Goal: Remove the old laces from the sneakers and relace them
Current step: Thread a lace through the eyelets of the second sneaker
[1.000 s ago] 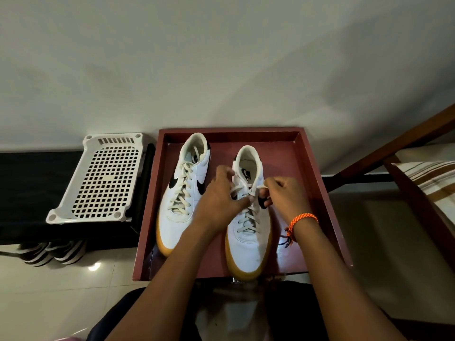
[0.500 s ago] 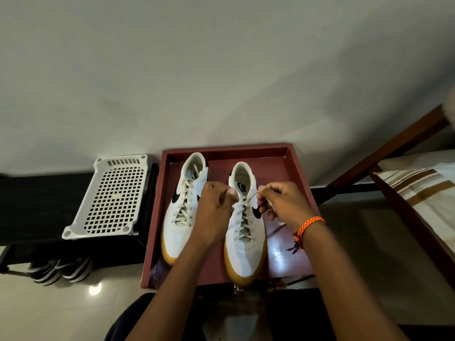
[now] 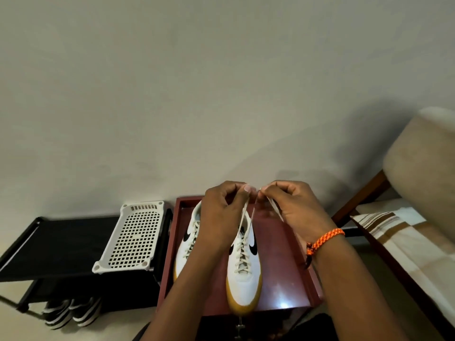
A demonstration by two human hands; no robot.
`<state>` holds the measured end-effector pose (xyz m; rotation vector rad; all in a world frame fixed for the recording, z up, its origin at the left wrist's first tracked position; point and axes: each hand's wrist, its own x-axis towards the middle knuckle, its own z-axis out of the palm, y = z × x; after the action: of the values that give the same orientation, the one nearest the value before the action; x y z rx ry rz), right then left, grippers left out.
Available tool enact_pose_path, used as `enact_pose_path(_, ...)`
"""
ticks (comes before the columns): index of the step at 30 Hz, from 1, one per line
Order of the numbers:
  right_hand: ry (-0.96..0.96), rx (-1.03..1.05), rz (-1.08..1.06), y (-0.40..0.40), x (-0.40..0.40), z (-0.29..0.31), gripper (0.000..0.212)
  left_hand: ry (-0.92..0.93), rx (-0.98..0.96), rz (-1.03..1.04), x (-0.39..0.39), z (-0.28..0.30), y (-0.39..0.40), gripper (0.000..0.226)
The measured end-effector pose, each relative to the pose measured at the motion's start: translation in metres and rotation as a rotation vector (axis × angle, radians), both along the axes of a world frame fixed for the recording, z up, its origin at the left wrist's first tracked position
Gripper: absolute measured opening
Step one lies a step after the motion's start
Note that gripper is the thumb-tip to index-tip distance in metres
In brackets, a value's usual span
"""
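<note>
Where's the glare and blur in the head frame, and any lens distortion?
Head view: dim, warm light; a glare spot on the glossy dark red wooden tray near its front edge; the left hand and right hand pinching the white lace ends are slightly soft; wide-angle bending shows on the black shoe rack and the beige padded chair at the edges.

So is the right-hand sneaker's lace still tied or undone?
Undone. The lace has no knot or bow; the left hand and right hand each pinch a loose end above the sneaker, whose lower eyelets are laced.
</note>
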<state>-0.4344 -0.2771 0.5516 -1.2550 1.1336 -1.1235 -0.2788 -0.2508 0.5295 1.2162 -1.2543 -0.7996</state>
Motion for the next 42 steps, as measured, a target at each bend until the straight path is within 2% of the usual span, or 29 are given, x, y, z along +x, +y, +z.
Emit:
enact_pose_path(6, -0.109, -0.06, -0.036, 0.014, 0.005, 0.036, 0.02, 0.04, -0.071, 0.068, -0.01, 0.049, 0.019, 0.02)
enact_pose_path(11, -0.072, -0.129, -0.129, 0.018, 0.016, 0.042, 0.022, 0.071, -0.054, 0.113, -0.012, 0.058, 0.024, 0.026)
enact_pose_path(14, -0.133, -0.138, -0.158, 0.02, 0.023, 0.041, 0.026, 0.042, -0.072, 0.158, -0.009, 0.062, 0.023, 0.018)
enact_pose_path(17, -0.099, -0.22, -0.182, 0.022, 0.03, 0.037, 0.019, 0.052, -0.077, 0.218, -0.005, 0.065, 0.017, 0.016)
enact_pose_path(21, -0.091, -0.283, -0.312, 0.017, 0.039, 0.035, 0.011, 0.148, -0.009, 0.2, -0.003, 0.071, 0.007, 0.027)
enact_pose_path(24, -0.104, -0.302, -0.362, 0.011, 0.041, 0.038, 0.013, 0.164, -0.003, 0.176, -0.004, 0.073, -0.003, 0.013)
enact_pose_path(27, -0.102, -0.32, -0.365, 0.004, 0.042, 0.036, 0.016, 0.173, -0.019, 0.154, -0.002, 0.072, -0.015, 0.011)
enact_pose_path(32, -0.096, -0.377, -0.312, -0.01, 0.044, 0.033, 0.016, 0.309, 0.015, 0.092, -0.003, 0.074, -0.027, 0.01)
enact_pose_path(34, -0.12, -0.375, -0.286, -0.019, 0.044, 0.031, 0.019, 0.349, 0.005, 0.049, -0.002, 0.068, -0.034, 0.012)
enact_pose_path(37, -0.203, -0.34, -0.24, -0.036, 0.043, 0.026, 0.022, 0.388, -0.01, -0.034, -0.002, 0.048, -0.041, 0.027)
enact_pose_path(39, -0.273, -0.298, -0.21, -0.047, 0.043, 0.02, 0.026, 0.334, 0.018, -0.076, -0.002, 0.024, -0.047, 0.032)
enact_pose_path(42, -0.392, -0.236, -0.173, -0.067, 0.042, 0.012, 0.028, 0.184, 0.117, -0.092, -0.004, -0.033, -0.059, 0.026)
